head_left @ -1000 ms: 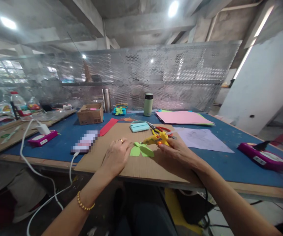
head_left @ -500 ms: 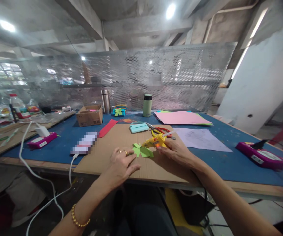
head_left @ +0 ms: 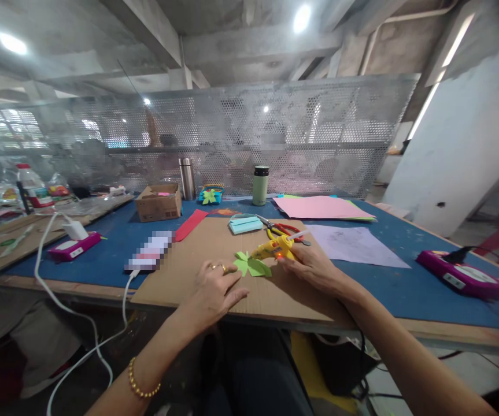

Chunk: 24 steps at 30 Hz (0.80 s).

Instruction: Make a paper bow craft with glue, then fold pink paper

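A light green cut-paper piece (head_left: pixel 255 267), shaped like a bow or leaves, lies on a sheet of brown cardboard (head_left: pixel 166 289). My right hand (head_left: pixel 312 263) is wrapped round a yellow hot glue gun (head_left: pixel 273 248) with a small red light lit. Its nozzle points left, at the middle of the green paper; whether it touches cannot be made out. A pale glue stick (head_left: pixel 298 234) sticks out of its back end. My left hand (head_left: pixel 218 289) lies flat on the cardboard, thumb apart, fingertips at the left edge of the green paper, gripping nothing.
Behind the glue gun lie pliers and scissors (head_left: pixel 277 229) and a folded light blue paper piece (head_left: pixel 244 224). Around the board are a red paper strip (head_left: pixel 191 225), a phone (head_left: pixel 150 251) on a white cable, a lilac sheet (head_left: pixel 357 247), a cardboard box (head_left: pixel 158 203) and a green flask (head_left: pixel 260 186).
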### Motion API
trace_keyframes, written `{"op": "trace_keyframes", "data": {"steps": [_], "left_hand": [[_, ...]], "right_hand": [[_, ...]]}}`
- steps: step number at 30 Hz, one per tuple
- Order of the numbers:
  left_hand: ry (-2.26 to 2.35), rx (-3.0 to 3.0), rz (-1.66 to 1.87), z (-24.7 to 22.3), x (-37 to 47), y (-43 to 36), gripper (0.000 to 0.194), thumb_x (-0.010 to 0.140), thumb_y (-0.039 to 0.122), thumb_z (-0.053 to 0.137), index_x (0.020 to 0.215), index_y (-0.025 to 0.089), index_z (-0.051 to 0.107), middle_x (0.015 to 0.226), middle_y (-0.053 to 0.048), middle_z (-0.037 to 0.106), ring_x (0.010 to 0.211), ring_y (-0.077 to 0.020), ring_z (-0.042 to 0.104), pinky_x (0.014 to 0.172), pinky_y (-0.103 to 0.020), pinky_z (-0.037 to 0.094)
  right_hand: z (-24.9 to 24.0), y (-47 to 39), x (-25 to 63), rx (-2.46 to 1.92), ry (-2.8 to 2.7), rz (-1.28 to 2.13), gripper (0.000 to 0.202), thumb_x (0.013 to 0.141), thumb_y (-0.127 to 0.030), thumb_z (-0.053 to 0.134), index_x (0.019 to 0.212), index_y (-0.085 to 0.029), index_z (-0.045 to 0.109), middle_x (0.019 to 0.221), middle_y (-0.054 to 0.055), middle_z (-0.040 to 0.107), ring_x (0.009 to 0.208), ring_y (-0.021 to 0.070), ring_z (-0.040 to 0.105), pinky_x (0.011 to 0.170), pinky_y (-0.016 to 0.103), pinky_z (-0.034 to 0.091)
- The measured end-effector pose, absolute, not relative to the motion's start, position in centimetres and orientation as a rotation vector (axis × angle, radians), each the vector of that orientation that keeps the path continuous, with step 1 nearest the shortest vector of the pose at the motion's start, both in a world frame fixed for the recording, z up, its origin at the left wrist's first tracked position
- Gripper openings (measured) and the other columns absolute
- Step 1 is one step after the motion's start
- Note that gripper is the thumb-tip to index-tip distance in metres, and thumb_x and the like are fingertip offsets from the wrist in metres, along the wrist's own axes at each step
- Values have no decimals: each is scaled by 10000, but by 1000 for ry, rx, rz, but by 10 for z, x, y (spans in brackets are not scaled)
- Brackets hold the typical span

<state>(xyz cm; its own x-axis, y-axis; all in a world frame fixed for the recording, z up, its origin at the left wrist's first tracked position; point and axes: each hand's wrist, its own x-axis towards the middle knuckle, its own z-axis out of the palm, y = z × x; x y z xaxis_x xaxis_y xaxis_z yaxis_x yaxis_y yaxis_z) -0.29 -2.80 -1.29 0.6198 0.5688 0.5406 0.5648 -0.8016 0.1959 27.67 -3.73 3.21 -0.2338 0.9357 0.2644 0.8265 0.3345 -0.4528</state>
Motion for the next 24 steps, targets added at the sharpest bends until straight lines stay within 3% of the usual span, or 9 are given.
{"op": "trace_keyframes", "data": {"steps": [20,24], "left_hand": [[984,2821,926,-12,-3,-26,278,985,413,552,1092,226,728,1161,-67,718,1137,-226,605,994,-422,378],[987,2819,937,-13,-3,-25,278,985,412,553,1091,227,730,1166,-64,716,1145,-223,605,996,-419,382]], "right_hand": [[31,-35,278,-1465,-2189,310,484,990,-532,407,1266,-217,649,1202,98,706,1097,299,622,982,417,444],[31,-35,278,-1459,-2188,279,487,988,-534,400,1260,-224,659,1167,98,720,1093,304,625,990,427,449]]}}
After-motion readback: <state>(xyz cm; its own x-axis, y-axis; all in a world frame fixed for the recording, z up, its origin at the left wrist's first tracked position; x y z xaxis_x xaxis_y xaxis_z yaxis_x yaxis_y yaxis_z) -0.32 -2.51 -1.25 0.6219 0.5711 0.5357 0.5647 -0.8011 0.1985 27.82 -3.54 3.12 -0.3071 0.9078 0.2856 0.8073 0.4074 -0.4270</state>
